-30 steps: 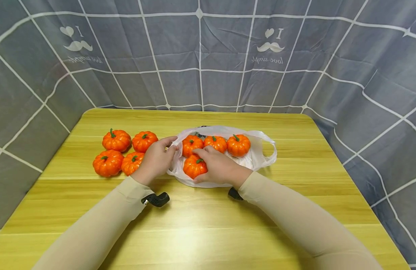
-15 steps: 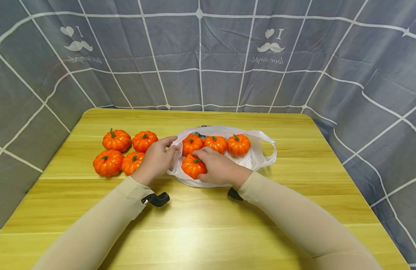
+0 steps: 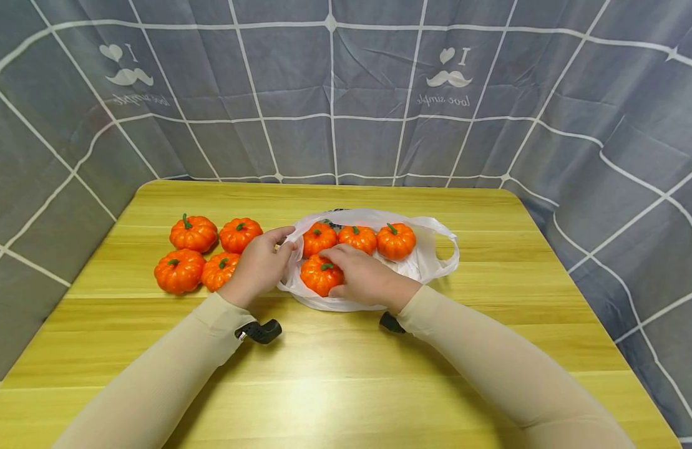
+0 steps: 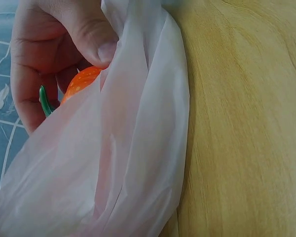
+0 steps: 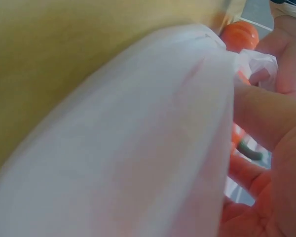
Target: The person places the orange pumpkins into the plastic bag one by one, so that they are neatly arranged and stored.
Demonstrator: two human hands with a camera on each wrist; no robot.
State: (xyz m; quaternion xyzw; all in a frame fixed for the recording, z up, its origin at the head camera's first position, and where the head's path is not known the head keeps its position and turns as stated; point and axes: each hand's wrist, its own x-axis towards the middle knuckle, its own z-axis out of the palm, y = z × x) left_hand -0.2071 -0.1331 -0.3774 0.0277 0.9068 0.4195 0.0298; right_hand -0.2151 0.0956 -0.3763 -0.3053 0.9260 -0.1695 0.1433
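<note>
A white plastic bag lies opened out at the middle of the table, with three small orange pumpkins in a row along its back. In front of them sits another pumpkin with a green stem, at the bag's left. My right hand holds this pumpkin from its right side, fingers over the top, thumb low on the right. My left hand pinches the bag's left edge. The left wrist view has the thumb against the plastic. Bag film hides much of the right wrist view.
On the wooden table, several more orange pumpkins stand in a group at the left, one partly behind my left hand. A grey checked curtain surrounds the table's back and sides.
The front pumpkin has shifted slightly left inside the bag. My right thumb has drawn back from its front to its right side. My left hand has stayed at the bag's edge.
</note>
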